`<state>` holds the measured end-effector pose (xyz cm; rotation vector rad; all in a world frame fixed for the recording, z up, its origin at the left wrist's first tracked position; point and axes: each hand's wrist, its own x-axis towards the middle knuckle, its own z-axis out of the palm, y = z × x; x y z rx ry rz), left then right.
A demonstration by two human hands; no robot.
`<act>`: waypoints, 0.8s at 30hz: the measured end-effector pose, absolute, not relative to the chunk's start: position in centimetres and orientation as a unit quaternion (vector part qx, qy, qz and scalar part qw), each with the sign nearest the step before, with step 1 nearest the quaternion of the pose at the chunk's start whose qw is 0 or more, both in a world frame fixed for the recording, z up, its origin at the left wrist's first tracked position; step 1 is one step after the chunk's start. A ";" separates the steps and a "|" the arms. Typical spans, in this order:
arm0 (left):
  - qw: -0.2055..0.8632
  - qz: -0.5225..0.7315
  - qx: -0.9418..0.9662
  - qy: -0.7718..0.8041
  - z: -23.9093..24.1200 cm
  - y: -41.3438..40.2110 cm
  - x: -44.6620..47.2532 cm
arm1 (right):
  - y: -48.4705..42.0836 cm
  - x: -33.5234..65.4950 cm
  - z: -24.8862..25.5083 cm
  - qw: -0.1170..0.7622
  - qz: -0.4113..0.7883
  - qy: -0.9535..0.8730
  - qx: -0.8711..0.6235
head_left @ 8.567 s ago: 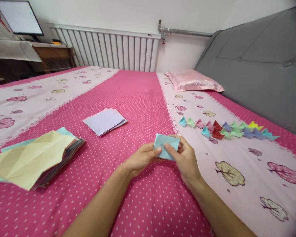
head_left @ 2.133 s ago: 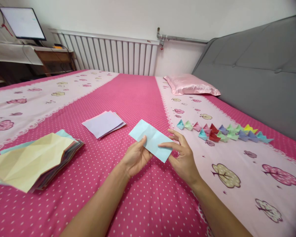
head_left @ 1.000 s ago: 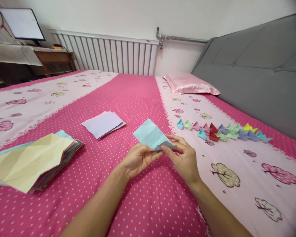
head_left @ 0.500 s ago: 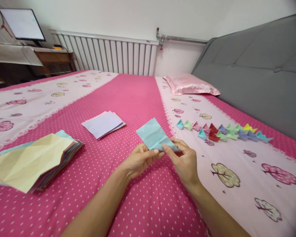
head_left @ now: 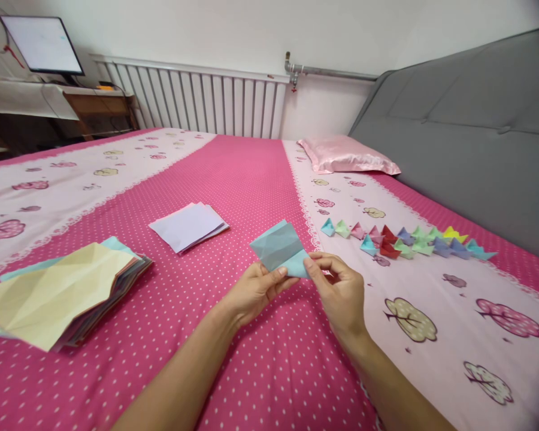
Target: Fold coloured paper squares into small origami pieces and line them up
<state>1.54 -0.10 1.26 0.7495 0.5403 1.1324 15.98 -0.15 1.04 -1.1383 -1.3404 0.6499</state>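
"Holding what, the left hand [head_left: 256, 292]?"

"Light-blue paper [head_left: 276, 246]. Thumb on top at the near edge, fingers curled beneath. Grip narrow."

"And the right hand [head_left: 342, 294]?"

"Same paper, right-hand end, pinched between thumb and fingers. Both hands close together, near middle of the scene, over the polka-dot bedspread [head_left: 256, 173]."

"Condition of the paper?"

"Creased. Greyer panel on the far left side, brighter panel at the near right, a fold line between. Whether it touches the cloth, cannot tell."

"Left of the hands?"

"Two piles. Smaller stack [head_left: 187, 227], pale purple sheet on top, a little farther off than the paper. Larger stack [head_left: 63, 293] at near left, creased cream sheet uppermost, edges uneven."

"Right side?"

"Folded paper boats [head_left: 390, 249] in two rough rows on the pale printed band: blue, green, pink, red, purple, one yellow toward the right end. Well apart from the stacks."

"Far background?"

"Pink pillow [head_left: 348, 155] at far right, against the grey headboard [head_left: 462, 120]. White radiator [head_left: 197, 99] along the far wall; lit monitor [head_left: 42, 45] at far left."
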 end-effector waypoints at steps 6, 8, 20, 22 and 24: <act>0.758 0.521 0.281 0.274 1.4 0.1 1.5 | -0.2 15.7 0.7 0.588 0.363 -0.530 -0.493; 0.759 0.525 0.267 0.277 1.5 0.1 1.5 | -0.2 15.6 0.6 0.588 0.397 -0.512 -0.485; 0.760 0.537 0.257 0.261 1.6 0.2 1.8 | -0.3 15.4 0.8 0.600 0.414 -0.498 -0.470; 0.760 0.538 0.260 0.257 1.6 0.1 1.8 | -0.3 15.3 0.7 0.600 0.413 -0.499 -0.469; 0.760 0.541 0.262 0.249 1.6 0.1 1.8 | -0.3 15.3 0.7 0.599 0.413 -0.501 -0.468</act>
